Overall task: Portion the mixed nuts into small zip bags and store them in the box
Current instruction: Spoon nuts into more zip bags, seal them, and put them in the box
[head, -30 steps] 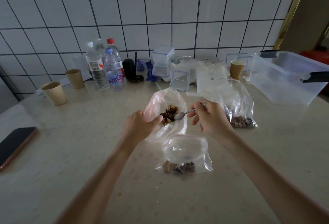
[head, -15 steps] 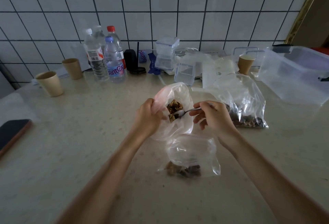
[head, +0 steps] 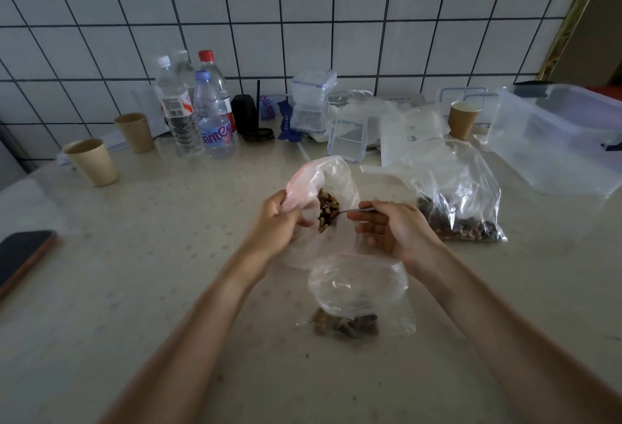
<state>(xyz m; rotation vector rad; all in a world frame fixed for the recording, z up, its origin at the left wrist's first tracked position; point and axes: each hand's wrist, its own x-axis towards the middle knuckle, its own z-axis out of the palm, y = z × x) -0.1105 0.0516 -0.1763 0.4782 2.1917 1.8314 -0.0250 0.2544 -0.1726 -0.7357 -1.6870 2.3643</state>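
Note:
My left hand (head: 276,225) grips the rim of a small clear zip bag (head: 340,174) and holds its mouth open above the table. Mixed nuts (head: 326,210) show inside it. My right hand (head: 393,228) pinches a metal spoon (head: 356,211) whose bowl is inside the bag among the nuts. A second small bag (head: 356,289) with nuts at its bottom lies just below my hands. To the right lies a large clear bag of mixed nuts (head: 461,201). The clear plastic storage box (head: 558,141) stands at the far right.
Several water bottles (head: 198,110) and paper cups (head: 91,161) stand at the back left, another cup (head: 463,119) at the back right. Small clear containers (head: 311,100) and loose bags line the tiled wall. A dark phone (head: 23,255) lies at the left edge.
My left hand has tilted the small bag up and more upright. The spoon has gone deeper into the bag. My head moved down and closer.

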